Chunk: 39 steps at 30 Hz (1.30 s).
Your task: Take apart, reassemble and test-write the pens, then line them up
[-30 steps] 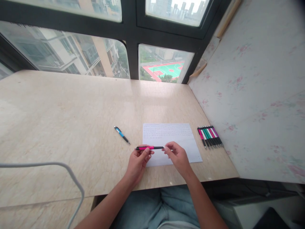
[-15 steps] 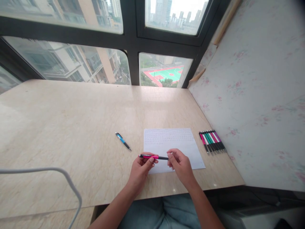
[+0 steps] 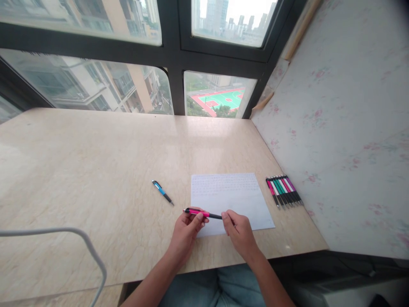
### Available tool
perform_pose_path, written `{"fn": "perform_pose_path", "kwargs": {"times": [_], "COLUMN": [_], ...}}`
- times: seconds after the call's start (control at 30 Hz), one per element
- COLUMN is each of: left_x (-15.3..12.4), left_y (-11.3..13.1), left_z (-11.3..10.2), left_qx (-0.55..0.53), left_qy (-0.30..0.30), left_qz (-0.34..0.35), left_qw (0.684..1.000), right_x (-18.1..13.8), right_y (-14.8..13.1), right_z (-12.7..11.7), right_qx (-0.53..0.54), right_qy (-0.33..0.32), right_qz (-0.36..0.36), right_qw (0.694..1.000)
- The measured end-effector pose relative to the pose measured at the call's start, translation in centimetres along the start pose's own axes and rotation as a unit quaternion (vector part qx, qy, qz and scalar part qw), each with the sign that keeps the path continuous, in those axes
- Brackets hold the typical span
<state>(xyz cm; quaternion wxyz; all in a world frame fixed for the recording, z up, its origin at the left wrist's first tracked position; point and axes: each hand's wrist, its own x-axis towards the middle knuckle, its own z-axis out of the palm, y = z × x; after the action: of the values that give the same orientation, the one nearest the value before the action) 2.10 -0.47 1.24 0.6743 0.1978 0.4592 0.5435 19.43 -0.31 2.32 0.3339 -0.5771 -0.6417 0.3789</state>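
Note:
Between my two hands a pink pen [image 3: 201, 214] with a black grip lies almost level over the lower part of a sheet of paper [image 3: 230, 204]. My left hand [image 3: 186, 231] pinches its pink barrel, near the clip end. At the black tip end, the thumb and fingers of my right hand [image 3: 237, 228] are closed on the pen, hiding the point. Lines of small handwriting cover the upper part of the sheet. A blue pen [image 3: 162, 192] with a black grip rests on the tabletop to the left of the paper.
Several pens [image 3: 283, 191] in pink, white, green and purple lie side by side by the floral wall [image 3: 345, 149]. A grey cable [image 3: 79, 232] arches over the left front of the marbled tabletop [image 3: 96, 170]. Windows stand behind.
My right fingers have curled more closely around the pen's tip end. Both hands and the pen sit slightly lower, and the pen tilts a little more; the whole view has shifted slightly.

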Motion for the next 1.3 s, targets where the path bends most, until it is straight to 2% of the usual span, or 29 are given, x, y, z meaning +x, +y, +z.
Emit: {"fn": "perform_pose_path", "kwargs": {"times": [0.33,0.47,0.6,0.7,0.87,1.07,1.17,1.3], "left_x": [-0.1,-0.1,-0.1,0.1,0.1,-0.3,-0.5,-0.3], "left_y": [-0.3,-0.2,0.0,-0.1,0.0,0.8,0.8,0.4], "left_z": [-0.2,-0.3,-0.4,-0.6,-0.6,0.0,0.2,0.0], "left_qx": [0.015,0.021,0.052,0.079,0.137,0.196,0.194,0.173], "left_qy": [-0.023,-0.031,-0.029,-0.023,-0.017,-0.052,-0.072,-0.095], "left_qz": [0.019,0.028,0.051,0.067,0.068,0.082,0.08,0.076], "left_qw": [0.999,0.999,0.997,0.994,0.988,0.976,0.975,0.977], "right_x": [-0.1,-0.2,-0.2,-0.1,-0.2,-0.8,-1.0,-0.6], "right_y": [-0.1,0.0,0.0,-0.4,-1.6,-2.7,-2.4,-1.2], "right_z": [-0.1,0.4,0.3,-0.2,-0.7,-0.3,-0.1,-0.3], "right_qx": [0.048,0.084,0.102,0.073,0.022,-0.006,0.046,0.174], "right_qy": [0.014,0.011,-0.031,-0.059,-0.037,-0.116,-0.129,-0.07], "right_qz": [0.005,0.043,0.067,0.041,-0.037,-0.039,-0.005,0.041], "right_qw": [0.999,0.995,0.992,0.995,0.998,0.992,0.991,0.981]}}
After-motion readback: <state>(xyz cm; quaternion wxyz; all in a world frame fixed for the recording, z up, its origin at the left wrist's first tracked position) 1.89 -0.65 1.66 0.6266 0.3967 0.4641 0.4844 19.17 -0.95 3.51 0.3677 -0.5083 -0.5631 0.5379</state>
